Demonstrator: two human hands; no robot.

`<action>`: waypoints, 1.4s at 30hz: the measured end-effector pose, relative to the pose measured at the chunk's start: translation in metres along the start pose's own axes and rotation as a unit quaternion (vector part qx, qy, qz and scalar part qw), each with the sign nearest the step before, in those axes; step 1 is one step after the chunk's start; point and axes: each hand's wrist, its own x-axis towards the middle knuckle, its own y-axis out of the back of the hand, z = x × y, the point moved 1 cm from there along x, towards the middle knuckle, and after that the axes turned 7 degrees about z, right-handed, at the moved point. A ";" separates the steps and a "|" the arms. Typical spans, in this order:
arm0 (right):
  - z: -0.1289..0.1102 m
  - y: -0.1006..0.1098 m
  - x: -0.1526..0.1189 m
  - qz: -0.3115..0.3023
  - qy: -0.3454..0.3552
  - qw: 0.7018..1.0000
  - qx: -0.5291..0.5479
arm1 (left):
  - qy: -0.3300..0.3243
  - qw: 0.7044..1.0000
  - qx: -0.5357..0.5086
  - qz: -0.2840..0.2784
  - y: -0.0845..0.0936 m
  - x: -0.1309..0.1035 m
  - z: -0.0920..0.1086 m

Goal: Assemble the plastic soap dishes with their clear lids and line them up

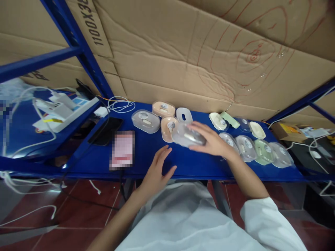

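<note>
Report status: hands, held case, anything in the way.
Left hand empty, open. Right hand gripping clear case. Nearer peach case crowding its left end; contact unclear.

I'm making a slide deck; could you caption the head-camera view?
Right hand grasping a translucent container at a blue tabletop, left hand open nearby, more containers on either side.
</note>
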 end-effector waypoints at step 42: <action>0.006 -0.081 0.147 0.084 -0.061 0.982 -0.155 | -0.067 0.991 0.106 -0.040 -0.003 -0.003 -0.003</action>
